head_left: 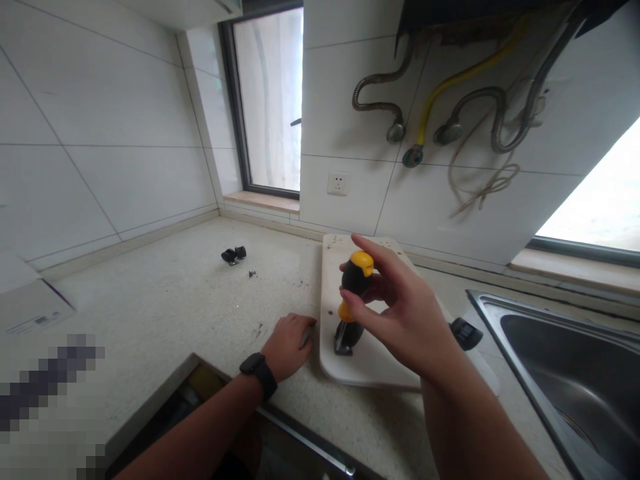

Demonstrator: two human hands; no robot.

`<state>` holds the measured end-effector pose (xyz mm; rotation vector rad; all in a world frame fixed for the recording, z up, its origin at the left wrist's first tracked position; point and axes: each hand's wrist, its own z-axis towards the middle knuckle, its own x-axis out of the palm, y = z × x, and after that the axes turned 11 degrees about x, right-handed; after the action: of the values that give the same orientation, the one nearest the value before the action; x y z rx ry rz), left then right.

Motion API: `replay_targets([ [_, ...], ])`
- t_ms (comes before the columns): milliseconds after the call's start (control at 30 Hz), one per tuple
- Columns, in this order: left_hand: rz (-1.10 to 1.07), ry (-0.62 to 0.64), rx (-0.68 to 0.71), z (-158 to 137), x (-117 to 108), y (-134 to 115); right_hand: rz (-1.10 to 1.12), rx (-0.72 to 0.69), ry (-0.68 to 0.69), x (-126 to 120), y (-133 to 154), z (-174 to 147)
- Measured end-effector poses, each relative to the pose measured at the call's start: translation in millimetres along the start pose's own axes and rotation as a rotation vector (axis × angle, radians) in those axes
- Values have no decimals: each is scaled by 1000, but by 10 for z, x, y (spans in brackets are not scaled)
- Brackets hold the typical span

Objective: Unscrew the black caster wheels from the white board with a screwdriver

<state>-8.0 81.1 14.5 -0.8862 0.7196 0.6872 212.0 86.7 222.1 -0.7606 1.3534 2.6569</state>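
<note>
My right hand (pixel 395 300) is closed round a screwdriver (pixel 356 280) with a yellow and black handle, held upright over the board. Its lower end comes down at a small black caster (pixel 351 337) with a metal plate, near the front left corner of a white board (pixel 385 363). The tip is hidden. My left hand (pixel 290 343), with a dark watch on the wrist, rests on the counter beside the board's left edge. Its fingers are curled in; a greyish bit shows near the fingertips, too unclear to name.
Black casters (pixel 234 255) and a few small screws (pixel 252 273) lie on the counter (pixel 190 300) to the left. Another black piece (pixel 466 332) stands at the board's right side. A steel sink (pixel 550 373) is at the right, an open drawer (pixel 200 380) below, a white box (pixel 30 300) far left.
</note>
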Motion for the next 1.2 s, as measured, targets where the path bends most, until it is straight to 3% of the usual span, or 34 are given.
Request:
replay_targets([
  [133,-6,-7,-15,1,7,11,124,10,110,-15,7,-33],
  [433,2,-23,-12,5,-1,-5,-123,-41,-179,105,35,25],
  [600,1,-6,-3,14,3,3,109,60,-52,70,-24,23],
  [733,-3,-12,-7,12,12,15,250,49,93,104,-34,5],
  [833,-2,-10,-1,6,10,16,193,13,23,149,-21,3],
  [1033,5,-13,-6,3,1,12,-175,-92,-218,147,16,26],
  [1200,6,-9,-7,13,-2,10,-68,-35,-150,92,11,18],
])
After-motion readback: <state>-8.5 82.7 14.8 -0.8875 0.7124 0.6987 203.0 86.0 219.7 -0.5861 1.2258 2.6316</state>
